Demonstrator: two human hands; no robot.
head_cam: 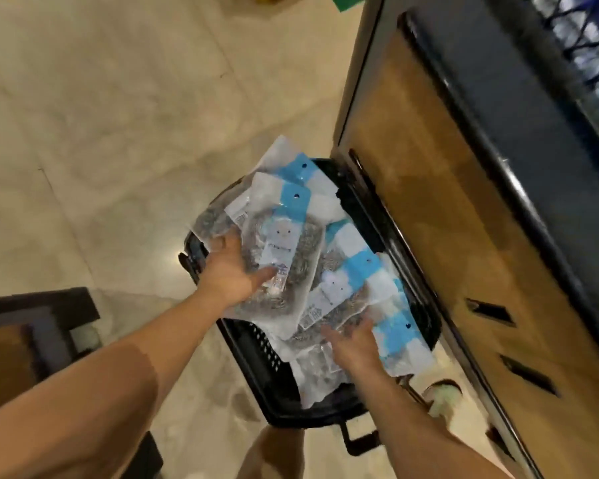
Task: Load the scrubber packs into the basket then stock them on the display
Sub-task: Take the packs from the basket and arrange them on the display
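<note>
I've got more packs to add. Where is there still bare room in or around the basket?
Little inside: scrubber packs heap over most of the basket, with the left hand and right hand on them. Bare mesh shows only along its left wall. The tiled floor left of the basket is open. Right, the wooden cabinet crowds the rim.
</note>
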